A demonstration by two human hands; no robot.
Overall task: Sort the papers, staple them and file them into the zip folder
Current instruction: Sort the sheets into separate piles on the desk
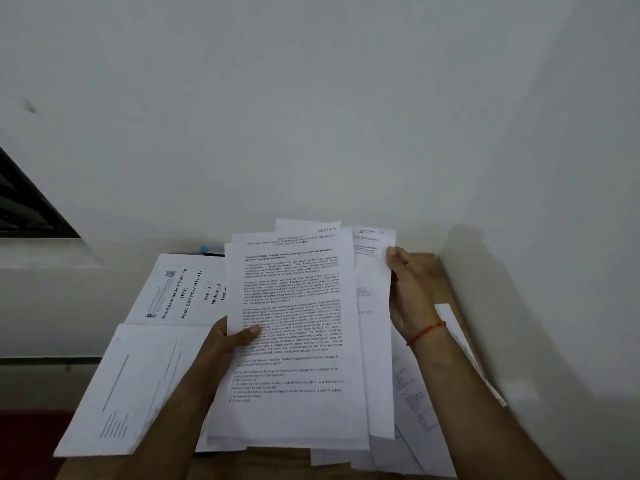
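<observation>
Left hand (225,341) gripped the sheaf of printed papers (294,323) at its left edge. The thumb lay across the front page and the fingers were hidden behind. Right hand (410,296) pinched the right edge of a rear sheet (372,271), thumb near its top corner. That sheet was fanned out to the right from behind the sheaf, with handwriting at its head. A red thread (426,330) circled the right wrist.

The sheaf was held up over the wooden table (437,268), its top edges against the foot of the white wall (311,98). A cover sheet (180,292) reading "Pre Examination Training" lay flat to the left, turned sideways, its right part hidden by the sheaf. A near-blank sheet (128,386) overlapped its near edge, beside the left forearm. Loose sheets (415,410) lay spread under the right forearm, toward the table's right edge. A blue object (211,250) showed at the back edge, mostly hidden.

The wall closed in behind and on the right. Open room lay to the left and toward the person.
</observation>
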